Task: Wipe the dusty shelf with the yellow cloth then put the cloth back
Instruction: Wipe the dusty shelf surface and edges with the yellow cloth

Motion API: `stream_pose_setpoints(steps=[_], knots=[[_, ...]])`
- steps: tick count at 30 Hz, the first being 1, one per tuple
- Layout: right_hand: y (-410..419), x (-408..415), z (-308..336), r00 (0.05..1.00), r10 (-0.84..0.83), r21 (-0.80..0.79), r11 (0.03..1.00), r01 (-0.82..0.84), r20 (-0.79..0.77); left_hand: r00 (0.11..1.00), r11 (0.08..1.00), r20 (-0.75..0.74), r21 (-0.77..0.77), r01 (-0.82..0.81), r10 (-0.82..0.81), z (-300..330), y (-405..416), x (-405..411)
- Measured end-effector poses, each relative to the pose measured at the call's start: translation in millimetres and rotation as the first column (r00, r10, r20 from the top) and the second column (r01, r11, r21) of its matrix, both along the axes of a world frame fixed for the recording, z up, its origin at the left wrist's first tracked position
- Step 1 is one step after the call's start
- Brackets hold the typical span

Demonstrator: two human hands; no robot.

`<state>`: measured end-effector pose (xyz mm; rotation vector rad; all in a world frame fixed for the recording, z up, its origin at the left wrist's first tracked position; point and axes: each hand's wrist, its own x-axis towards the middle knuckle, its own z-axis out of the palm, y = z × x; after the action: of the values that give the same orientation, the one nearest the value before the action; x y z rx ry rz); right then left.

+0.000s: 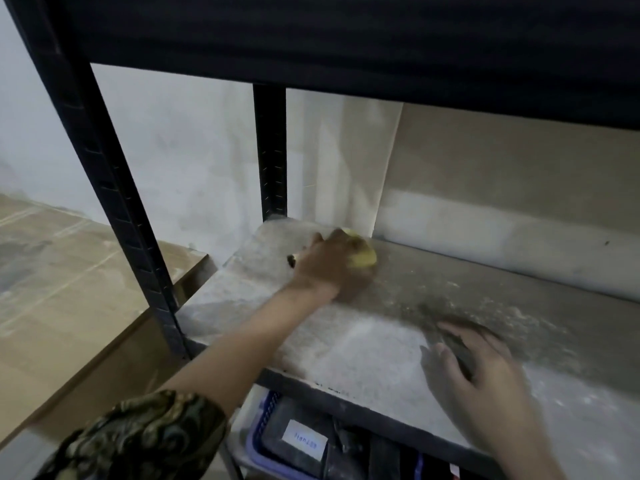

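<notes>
The dusty grey shelf board [363, 344] runs across the middle of the head view, coated with pale dust and crumbs. My left hand [329, 265] reaches to its far left corner and grips the bunched yellow cloth [362, 252], pressing it on the board; only part of the cloth shows past my fingers. My right hand [481, 368] lies flat on the shelf near the front right with its fingers spread, holding nothing.
Black metal uprights [114, 188] [270, 150] frame the shelf, with a dark upper shelf [346, 36] overhead. A pale board [519, 188] leans at the back. A blue basket [263, 441] with dark items sits below. Cardboard-coloured panels [69, 271] lie to the left.
</notes>
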<state>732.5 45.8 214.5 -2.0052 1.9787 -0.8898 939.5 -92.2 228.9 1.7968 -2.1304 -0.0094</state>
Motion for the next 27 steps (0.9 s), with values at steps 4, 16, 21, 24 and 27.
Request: stream_pose_setpoints(steps=[4, 16, 21, 24, 27], knots=[[1.0, 0.8, -2.2, 0.995, -0.078, 0.052, 0.995, 0.081, -0.057, 0.985, 0.976, -0.023, -0.132, -0.172, 0.171, 20.5, -45.4, 54.8], [4.8, 1.0, 4.5, 0.982, -0.083, 0.15, 0.983, 0.109, -0.168, 0.981, 0.995, 0.166, -0.012, -0.101, 0.102, -8.9, -63.2, 37.5], [14.0, -35.3, 6.6, 0.962, -0.163, 0.062, 0.982, 0.18, -0.219, 0.92, 0.926, 0.12, 0.102, 0.363, -0.374, -5.0, -1.8, -19.9], [21.3, -64.3, 10.8, 0.949, -0.216, 0.1, 0.965, 0.243, -0.23, 0.941, 0.945, 0.1, 0.082, 0.316, -0.323, 10.2, 7.7, -20.4], [23.5, -86.6, 2.5, 0.931, -0.203, 0.141, 0.957, 0.255, -0.303, 0.999, 1.0, 0.02, -0.006, 0.026, -0.026, 20.6, -24.0, -5.1]])
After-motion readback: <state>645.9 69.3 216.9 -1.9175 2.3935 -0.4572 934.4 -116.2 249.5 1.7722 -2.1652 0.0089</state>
